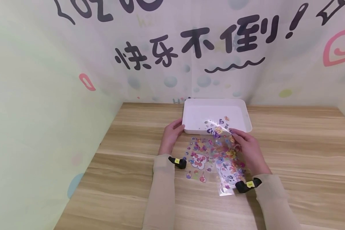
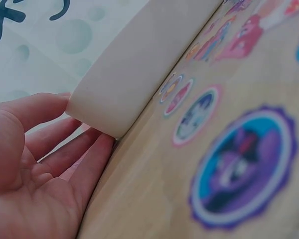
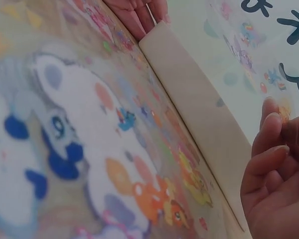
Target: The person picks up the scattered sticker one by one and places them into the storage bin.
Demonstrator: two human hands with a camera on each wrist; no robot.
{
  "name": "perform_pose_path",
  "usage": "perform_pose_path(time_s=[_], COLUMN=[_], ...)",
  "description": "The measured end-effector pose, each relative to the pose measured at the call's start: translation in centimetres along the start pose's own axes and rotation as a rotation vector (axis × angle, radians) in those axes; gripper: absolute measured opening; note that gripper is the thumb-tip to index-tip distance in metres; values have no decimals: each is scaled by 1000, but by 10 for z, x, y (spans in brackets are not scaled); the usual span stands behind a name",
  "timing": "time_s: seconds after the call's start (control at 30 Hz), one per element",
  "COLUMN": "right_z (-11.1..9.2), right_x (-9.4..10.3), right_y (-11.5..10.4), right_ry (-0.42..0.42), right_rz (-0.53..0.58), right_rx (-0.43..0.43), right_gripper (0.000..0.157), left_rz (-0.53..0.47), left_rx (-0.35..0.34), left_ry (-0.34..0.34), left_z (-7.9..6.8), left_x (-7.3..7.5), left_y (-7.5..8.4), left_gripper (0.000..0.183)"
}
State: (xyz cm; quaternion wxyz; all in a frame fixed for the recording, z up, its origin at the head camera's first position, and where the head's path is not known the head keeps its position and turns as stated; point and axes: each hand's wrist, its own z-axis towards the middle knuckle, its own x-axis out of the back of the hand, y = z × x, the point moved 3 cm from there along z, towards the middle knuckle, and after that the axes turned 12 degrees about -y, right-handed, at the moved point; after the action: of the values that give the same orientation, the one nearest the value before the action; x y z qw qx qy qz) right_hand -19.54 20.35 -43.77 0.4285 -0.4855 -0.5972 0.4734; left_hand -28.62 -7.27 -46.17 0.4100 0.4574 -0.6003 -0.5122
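My left hand [image 1: 171,133] is at the near left corner of a white tray [image 1: 189,131]. In the left wrist view, the fingers touch the tray's wall [image 2: 120,74], with the thumb up at its rim. Between thumb and fingers, my right hand [image 1: 248,147] pinches a clear sticker sheet [image 1: 218,130] printed with small colourful figures. That sheet is lifted, its far part over the tray; in the right wrist view the stickers [image 3: 245,55] show against the backdrop. More clear sticker sheets [image 1: 199,161] lie on the table before the tray, some seemingly overlapping under my right hand.
The wood-grain table [image 1: 126,188] runs up to a printed backdrop [image 1: 161,86] right behind the tray. A pale wall [image 1: 31,127] stands on the left. Black wrist cameras [image 1: 179,162] sit at both cuffs, close above the sheets.
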Motion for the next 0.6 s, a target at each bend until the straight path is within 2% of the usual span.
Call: perform_pose_path(time_s=[0.23, 0.6], right_z=[0, 7], right_x=[-5, -13], right_y=[-8, -11], right_ry=[13, 38], right_rz=[22, 28], right_rx=[24, 14], right_gripper=[42, 42], left_rz=[-7, -11], left_rx=[-2, 6], left_ry=[0, -9], left_z=[-1, -1], left_x=[0, 1], left_y=[1, 1], left_gripper=[41, 42])
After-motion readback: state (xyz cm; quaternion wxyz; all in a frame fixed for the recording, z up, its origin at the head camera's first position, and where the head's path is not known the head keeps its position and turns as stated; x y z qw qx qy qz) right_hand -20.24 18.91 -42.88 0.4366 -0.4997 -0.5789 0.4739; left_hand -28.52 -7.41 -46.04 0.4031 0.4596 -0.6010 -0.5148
